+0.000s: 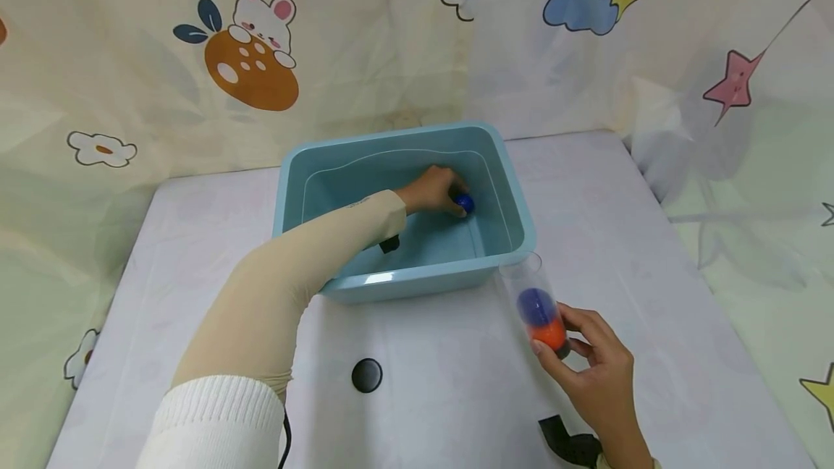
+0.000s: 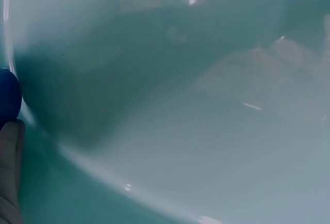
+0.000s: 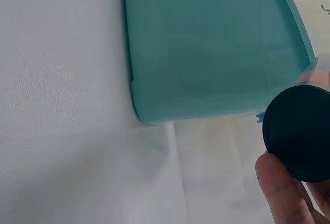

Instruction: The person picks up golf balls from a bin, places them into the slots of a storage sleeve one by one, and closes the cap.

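Observation:
Inside the light-blue plastic basin point(image 1: 417, 285), my left hand point(image 1: 433, 190) pinches a blue ball point(image 1: 465, 203) near the right end wall. In the left wrist view, that blue ball point(image 2: 8, 96) shows at the left edge with a finger point(image 2: 7, 167) just under it. My right hand point(image 1: 599, 368) grips a clear tube point(image 1: 515, 281) near its bottom, thumb on one side and fingers on the other. One blue ball point(image 1: 536, 307) sits above an orange ball point(image 1: 549, 333) in the tube. The tube's black bottom point(image 3: 299, 133) faces the right wrist camera, and its top tilts toward the basin.
A round black cap point(image 1: 367, 375) lies on the white tabletop point(image 1: 430, 389), in front of the basin. Cloth with cartoon prints point(image 1: 365, 56) hangs behind and beside the table. Black wrist-camera parts point(image 1: 568, 443) show at the right wrist.

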The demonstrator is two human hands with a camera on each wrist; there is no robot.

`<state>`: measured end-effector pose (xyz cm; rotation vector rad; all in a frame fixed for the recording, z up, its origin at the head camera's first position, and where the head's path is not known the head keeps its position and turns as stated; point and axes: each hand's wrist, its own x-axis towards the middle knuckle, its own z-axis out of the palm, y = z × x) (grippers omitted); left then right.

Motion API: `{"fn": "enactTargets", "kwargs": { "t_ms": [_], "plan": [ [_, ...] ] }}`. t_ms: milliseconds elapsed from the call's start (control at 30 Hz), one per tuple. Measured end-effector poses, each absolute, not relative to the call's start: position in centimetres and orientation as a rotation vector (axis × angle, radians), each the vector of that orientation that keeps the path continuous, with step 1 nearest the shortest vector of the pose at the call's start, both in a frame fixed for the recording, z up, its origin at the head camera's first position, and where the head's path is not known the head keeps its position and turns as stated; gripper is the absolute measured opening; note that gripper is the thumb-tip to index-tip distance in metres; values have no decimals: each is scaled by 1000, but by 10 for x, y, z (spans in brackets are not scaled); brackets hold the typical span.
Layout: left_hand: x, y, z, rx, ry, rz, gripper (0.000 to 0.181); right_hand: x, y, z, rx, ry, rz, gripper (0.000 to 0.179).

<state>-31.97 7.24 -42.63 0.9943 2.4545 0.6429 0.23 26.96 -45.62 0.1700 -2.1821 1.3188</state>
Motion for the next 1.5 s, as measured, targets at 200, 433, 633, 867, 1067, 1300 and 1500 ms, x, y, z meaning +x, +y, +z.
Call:
{"fn": "enactTargets", "kwargs": {
  "t_ms": [200, 433, 633, 867, 1067, 1300, 1500],
  "plan": [
    [-318, 69, -421, 990, 2448, 643, 50, 4, 267, -454, 143, -2195, 1321, 70],
    [-312, 64, -412, 1022, 2421, 679, 48, 5, 265, -452, 138, -2197, 1327, 69],
    [-306, 58, -402, 1054, 2414, 707, 47, 6, 264, -451, 133, -2210, 1321, 69],
    [-304, 52, -394, 1077, 2409, 793, 47, 6, 262, -448, 121, -2225, 1313, 68],
    [-300, 42, -382, 1077, 2396, 865, 46, 6, 261, -447, 128, -2227, 1309, 68],
    [-293, 33, -365, 1075, 2380, 895, 45, 5, 261, -445, 126, -2226, 1316, 67],
    [-284, 28, -351, 1070, 2362, 911, 45, 4, 258, -443, 113, -2234, 1318, 65]
  ]
}}
